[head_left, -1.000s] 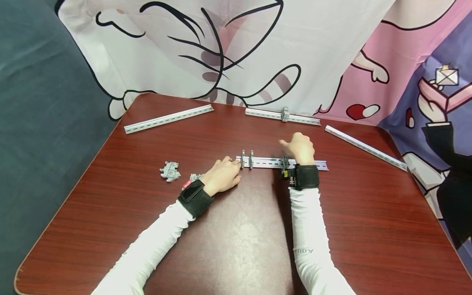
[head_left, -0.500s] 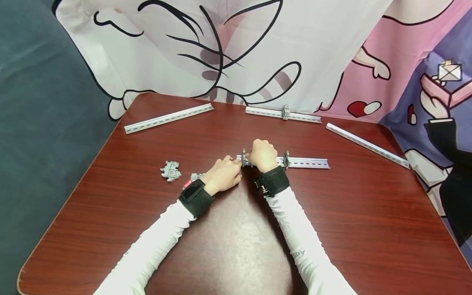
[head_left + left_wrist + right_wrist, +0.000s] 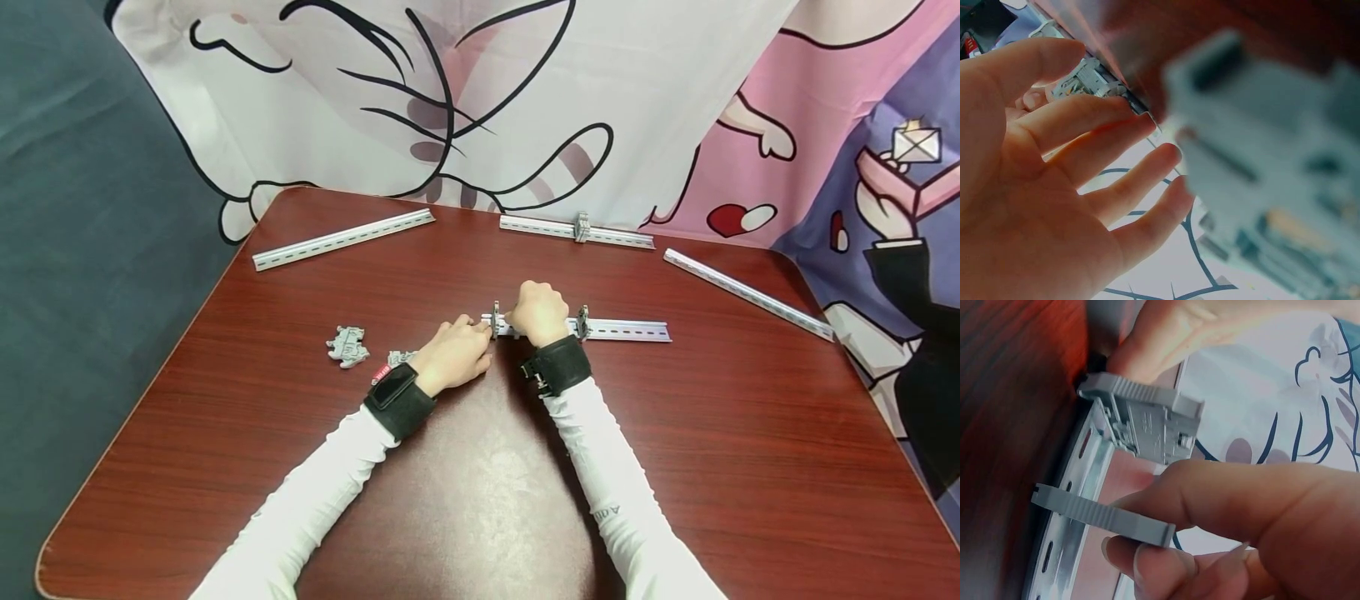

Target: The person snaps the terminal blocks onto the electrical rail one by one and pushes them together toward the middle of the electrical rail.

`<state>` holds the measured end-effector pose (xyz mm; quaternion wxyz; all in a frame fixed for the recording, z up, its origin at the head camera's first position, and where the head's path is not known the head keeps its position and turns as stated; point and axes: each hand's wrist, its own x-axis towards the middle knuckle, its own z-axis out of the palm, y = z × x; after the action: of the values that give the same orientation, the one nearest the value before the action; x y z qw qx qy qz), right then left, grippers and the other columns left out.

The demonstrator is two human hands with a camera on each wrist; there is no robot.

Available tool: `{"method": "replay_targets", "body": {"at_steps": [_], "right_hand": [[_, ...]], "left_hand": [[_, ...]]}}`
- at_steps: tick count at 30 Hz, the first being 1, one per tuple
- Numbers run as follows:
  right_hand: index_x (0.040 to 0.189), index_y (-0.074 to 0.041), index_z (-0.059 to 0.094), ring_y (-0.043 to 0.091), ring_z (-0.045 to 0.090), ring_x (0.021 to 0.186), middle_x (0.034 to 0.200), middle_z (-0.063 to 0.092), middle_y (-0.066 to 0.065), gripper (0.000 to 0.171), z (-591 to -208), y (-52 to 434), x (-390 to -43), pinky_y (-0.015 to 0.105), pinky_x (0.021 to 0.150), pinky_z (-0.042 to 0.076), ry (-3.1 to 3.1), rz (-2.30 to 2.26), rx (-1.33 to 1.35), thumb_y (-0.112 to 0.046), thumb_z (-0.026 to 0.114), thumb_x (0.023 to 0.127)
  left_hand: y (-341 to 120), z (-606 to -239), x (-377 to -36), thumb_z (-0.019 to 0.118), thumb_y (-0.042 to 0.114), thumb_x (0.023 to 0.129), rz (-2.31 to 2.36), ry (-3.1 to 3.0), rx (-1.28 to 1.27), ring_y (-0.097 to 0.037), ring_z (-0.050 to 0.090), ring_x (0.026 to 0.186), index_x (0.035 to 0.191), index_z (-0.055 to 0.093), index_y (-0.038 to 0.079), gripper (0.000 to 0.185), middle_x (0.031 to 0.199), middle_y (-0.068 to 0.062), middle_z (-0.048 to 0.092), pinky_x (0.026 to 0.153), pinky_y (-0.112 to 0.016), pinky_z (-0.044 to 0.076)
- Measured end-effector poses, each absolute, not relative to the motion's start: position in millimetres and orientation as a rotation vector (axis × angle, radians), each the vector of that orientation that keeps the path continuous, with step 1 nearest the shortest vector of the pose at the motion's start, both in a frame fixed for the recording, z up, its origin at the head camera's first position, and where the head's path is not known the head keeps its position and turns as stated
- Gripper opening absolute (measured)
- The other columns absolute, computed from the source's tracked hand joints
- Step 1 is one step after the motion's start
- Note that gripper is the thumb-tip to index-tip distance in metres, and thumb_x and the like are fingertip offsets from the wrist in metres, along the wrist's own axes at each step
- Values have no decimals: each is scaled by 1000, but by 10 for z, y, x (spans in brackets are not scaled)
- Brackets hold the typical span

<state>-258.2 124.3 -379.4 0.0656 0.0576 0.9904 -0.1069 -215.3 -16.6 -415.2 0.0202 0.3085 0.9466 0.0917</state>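
Observation:
A short metal rail [image 3: 622,330] lies across the middle of the table. It carries three grey clip-on blocks: a left block [image 3: 495,319], a middle one under my right hand, and a right block [image 3: 582,323]. My right hand [image 3: 534,313] pinches the middle block [image 3: 1104,515] between thumb and finger [image 3: 1160,565], just beside the left block [image 3: 1141,419] on the rail [image 3: 1069,512]. My left hand [image 3: 480,335] holds the rail's left end [image 3: 1088,72], thumb [image 3: 1029,56] on one side and fingers [image 3: 1104,125] on the other.
Two loose grey blocks [image 3: 347,346] [image 3: 397,360] lie left of my left wrist; one [image 3: 1272,187] looms blurred in the left wrist view. Three longer rails [image 3: 342,239] [image 3: 615,238] [image 3: 747,293] lie along the far edge, the middle one carrying a block [image 3: 581,227].
My right hand moved left along the rail from beside the right block to the middle block and took hold of it. The left hand stayed at the rail's end.

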Motion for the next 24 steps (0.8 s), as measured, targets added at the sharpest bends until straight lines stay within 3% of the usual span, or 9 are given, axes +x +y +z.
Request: {"method": "replay_targets", "body": {"at_steps": [24], "right_hand": [[104, -4, 66, 39, 63, 107, 121, 64, 20, 37, -3722, 1477, -2651, 54, 84, 51, 2858, -338, 191, -33, 69, 81]], "left_hand": [[-164, -4133, -2148, 61, 24, 92, 286, 2911, 923, -30, 55, 109, 108, 65, 4, 26, 114, -9, 66, 85, -47, 48]]}}
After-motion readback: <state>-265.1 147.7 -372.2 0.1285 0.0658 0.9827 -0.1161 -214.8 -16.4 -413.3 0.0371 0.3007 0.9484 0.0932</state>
